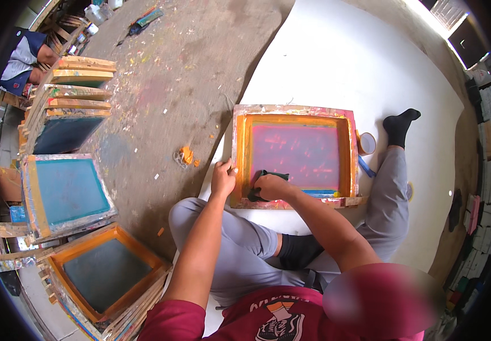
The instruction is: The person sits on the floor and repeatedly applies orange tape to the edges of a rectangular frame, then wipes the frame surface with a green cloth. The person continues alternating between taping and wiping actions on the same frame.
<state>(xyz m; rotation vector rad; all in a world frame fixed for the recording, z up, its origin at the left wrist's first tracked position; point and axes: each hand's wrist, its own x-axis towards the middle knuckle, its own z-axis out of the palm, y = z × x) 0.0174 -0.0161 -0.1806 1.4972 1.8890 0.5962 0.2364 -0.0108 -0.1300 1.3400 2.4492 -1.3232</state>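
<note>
A wooden silk-screen frame [293,111] with a pinkish-purple mesh [296,149] lies in front of my legs. Its inner edges are covered with orange-brown tape, and a blue strip [320,193] runs along the near side. My left hand [223,180] grips the frame's left edge, the thumb at the rim. Inside the near left corner, my right hand [274,186] is pressing a dark green cloth [255,195] onto the screen. The cloth is bunched under the palm and hides that corner. Pale pink streaks mark the mesh.
A white sheet [319,57] covers the floor under the frame. A round tub [366,143] and a blue tool [366,167] sit between frame and my foot [400,126]. More screens [69,187] stand racked at left. Orange scraps [186,155] litter the floor. Another person [26,59] sits far left.
</note>
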